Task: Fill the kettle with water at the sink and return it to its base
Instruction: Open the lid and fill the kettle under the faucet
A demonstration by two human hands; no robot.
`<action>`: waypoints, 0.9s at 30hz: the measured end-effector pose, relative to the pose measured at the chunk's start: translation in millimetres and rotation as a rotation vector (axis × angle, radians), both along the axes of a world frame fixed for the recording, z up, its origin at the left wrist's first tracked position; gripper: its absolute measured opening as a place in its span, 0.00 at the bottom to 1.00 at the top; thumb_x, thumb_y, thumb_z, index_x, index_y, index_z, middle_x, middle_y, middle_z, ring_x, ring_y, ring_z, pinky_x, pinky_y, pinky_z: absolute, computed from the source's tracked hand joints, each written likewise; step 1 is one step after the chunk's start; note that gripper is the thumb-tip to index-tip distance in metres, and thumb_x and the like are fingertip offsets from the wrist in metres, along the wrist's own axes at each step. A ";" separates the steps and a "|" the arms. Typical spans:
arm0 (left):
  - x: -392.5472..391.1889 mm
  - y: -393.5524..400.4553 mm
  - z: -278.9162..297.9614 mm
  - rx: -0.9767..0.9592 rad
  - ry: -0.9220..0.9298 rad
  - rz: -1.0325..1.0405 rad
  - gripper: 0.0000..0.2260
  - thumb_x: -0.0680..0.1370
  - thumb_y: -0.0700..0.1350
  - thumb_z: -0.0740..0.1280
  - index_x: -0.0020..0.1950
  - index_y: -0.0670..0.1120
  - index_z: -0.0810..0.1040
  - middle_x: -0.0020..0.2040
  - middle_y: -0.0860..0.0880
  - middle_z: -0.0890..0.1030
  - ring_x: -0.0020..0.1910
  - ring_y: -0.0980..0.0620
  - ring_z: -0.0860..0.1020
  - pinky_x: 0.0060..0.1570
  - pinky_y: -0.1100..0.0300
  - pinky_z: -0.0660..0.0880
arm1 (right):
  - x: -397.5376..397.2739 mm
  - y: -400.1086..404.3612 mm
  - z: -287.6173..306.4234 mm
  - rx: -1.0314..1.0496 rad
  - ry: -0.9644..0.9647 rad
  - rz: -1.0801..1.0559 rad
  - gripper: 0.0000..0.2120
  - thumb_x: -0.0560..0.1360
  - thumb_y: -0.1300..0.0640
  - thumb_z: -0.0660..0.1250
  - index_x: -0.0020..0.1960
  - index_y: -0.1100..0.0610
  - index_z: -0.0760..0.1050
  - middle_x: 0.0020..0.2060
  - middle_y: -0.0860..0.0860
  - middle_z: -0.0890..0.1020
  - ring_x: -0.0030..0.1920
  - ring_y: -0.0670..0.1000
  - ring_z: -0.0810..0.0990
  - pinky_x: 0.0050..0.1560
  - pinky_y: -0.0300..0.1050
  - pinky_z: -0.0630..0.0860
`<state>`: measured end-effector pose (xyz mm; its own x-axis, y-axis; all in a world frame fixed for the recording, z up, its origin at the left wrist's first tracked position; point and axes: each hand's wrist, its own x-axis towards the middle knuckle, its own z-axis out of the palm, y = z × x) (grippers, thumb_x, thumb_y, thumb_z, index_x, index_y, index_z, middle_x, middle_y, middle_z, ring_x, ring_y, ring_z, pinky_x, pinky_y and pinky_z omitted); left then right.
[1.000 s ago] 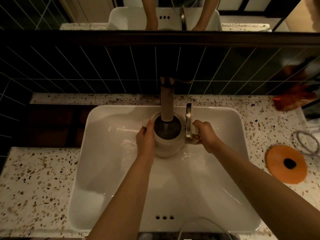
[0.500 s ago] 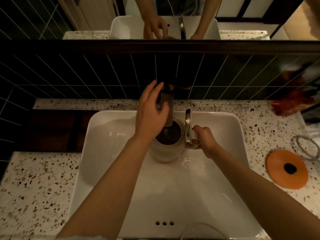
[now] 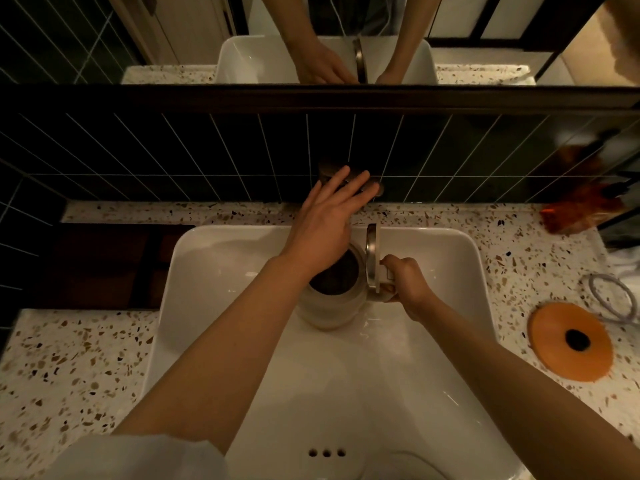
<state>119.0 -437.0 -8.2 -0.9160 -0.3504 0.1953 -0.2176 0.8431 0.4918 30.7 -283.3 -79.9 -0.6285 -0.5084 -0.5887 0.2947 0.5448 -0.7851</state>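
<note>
A pale kettle [image 3: 330,310] stands in the white sink [image 3: 221,268] with its lid [image 3: 372,261] tipped up at the right. My right hand [image 3: 407,284] grips the kettle's handle. My left hand [image 3: 329,223] reaches over the kettle's mouth and lies with spread fingers on top of the faucet [image 3: 329,169] at the back wall. The spout is hidden under that hand. Dark water shows inside the kettle. The round orange kettle base [image 3: 571,341] lies on the counter to the right.
The speckled terrazzo counter [image 3: 69,368] surrounds the sink. A grey cord loop [image 3: 611,301] lies behind the base. An orange-brown packet [image 3: 581,206] sits at the back right. Dark tiles and a mirror rise behind the faucet.
My left hand let go of the kettle's side and rose to the faucet top, fingers now spread over it. My right hand kept its hold on the handle.
</note>
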 end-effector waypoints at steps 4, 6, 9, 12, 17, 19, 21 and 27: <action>-0.9 5.4 0.2 0.068 0.004 0.035 0.33 0.74 0.28 0.60 0.75 0.51 0.65 0.78 0.52 0.62 0.79 0.51 0.52 0.76 0.46 0.47 | 0.6 -0.3 2.1 -0.009 -0.021 -0.005 0.12 0.73 0.58 0.57 0.38 0.64 0.74 0.35 0.64 0.74 0.38 0.61 0.74 0.34 0.46 0.77; -0.5 6.7 3.7 0.145 0.009 0.032 0.32 0.74 0.28 0.60 0.75 0.50 0.66 0.78 0.52 0.61 0.79 0.51 0.51 0.76 0.46 0.47 | 1.6 -0.4 3.6 -0.009 -0.015 0.004 0.13 0.70 0.55 0.58 0.39 0.64 0.74 0.35 0.65 0.74 0.38 0.61 0.74 0.38 0.51 0.76; 7.4 13.1 6.7 0.322 0.129 0.130 0.25 0.75 0.32 0.61 0.71 0.47 0.73 0.77 0.51 0.64 0.78 0.52 0.55 0.76 0.46 0.53 | 2.6 -0.9 4.6 0.005 0.001 0.004 0.15 0.67 0.52 0.58 0.37 0.64 0.74 0.35 0.65 0.74 0.37 0.61 0.73 0.41 0.54 0.72; 27.4 19.7 -0.2 0.447 0.272 0.401 0.20 0.76 0.34 0.63 0.66 0.47 0.77 0.75 0.52 0.67 0.77 0.53 0.58 0.75 0.54 0.57 | 2.8 0.3 3.2 0.001 0.011 -0.002 0.14 0.70 0.54 0.58 0.38 0.64 0.74 0.35 0.65 0.75 0.38 0.61 0.73 0.41 0.54 0.71; 68.7 26.4 -27.5 0.761 0.315 0.845 0.19 0.77 0.38 0.66 0.68 0.48 0.75 0.75 0.53 0.66 0.72 0.57 0.64 0.57 0.78 0.63 | 3.6 0.4 4.7 -0.001 0.030 0.001 0.14 0.73 0.57 0.58 0.36 0.65 0.74 0.34 0.65 0.74 0.37 0.61 0.73 0.41 0.54 0.71; 78.4 31.1 -39.7 0.973 0.267 0.961 0.20 0.79 0.44 0.66 0.71 0.50 0.72 0.72 0.52 0.70 0.69 0.53 0.69 0.60 0.66 0.65 | 5.5 0.1 6.2 0.001 0.026 -0.007 0.14 0.73 0.58 0.58 0.34 0.64 0.73 0.34 0.65 0.74 0.37 0.60 0.73 0.42 0.54 0.71; 83.0 37.0 -48.4 1.209 0.209 1.018 0.20 0.79 0.50 0.65 0.71 0.49 0.71 0.67 0.51 0.74 0.62 0.53 0.72 0.59 0.60 0.66 | 7.3 -0.1 8.2 0.001 0.022 -0.009 0.13 0.72 0.56 0.58 0.34 0.63 0.73 0.34 0.64 0.74 0.37 0.60 0.74 0.42 0.54 0.71; 83.7 47.0 -65.8 1.505 0.196 0.937 0.33 0.69 0.67 0.65 0.67 0.48 0.77 0.63 0.50 0.81 0.64 0.51 0.76 0.71 0.50 0.66 | 9.9 1.4 11.8 0.002 0.030 -0.009 0.13 0.70 0.55 0.59 0.34 0.63 0.74 0.34 0.64 0.75 0.38 0.60 0.74 0.42 0.54 0.72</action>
